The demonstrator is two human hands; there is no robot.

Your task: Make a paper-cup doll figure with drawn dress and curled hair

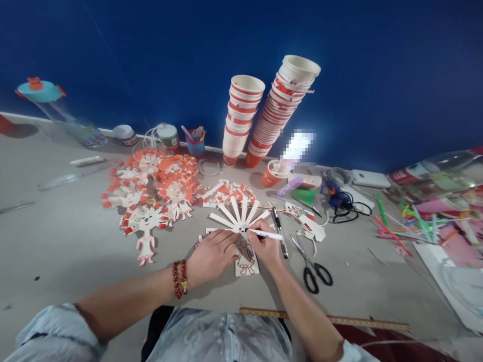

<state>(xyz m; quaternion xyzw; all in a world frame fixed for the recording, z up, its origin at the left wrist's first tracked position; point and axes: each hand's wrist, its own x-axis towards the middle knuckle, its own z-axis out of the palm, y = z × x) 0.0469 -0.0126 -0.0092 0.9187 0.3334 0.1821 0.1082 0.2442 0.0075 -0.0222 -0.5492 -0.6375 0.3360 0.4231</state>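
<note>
- A slim white marker is grasped by fingers of the right hand.
- A white, red-outlined paper cutout with fanned strips — on the grey counter — is partly covered by the left hand, fingers unclenched.

Muted light, pixelated white glare against the blue wall, stretched blur at the right edge.

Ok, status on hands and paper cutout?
Left hand flat on paper cutout. Right hand holding white marker, tip at cutout's centre. Black pen and scissors close by, right side.
</note>
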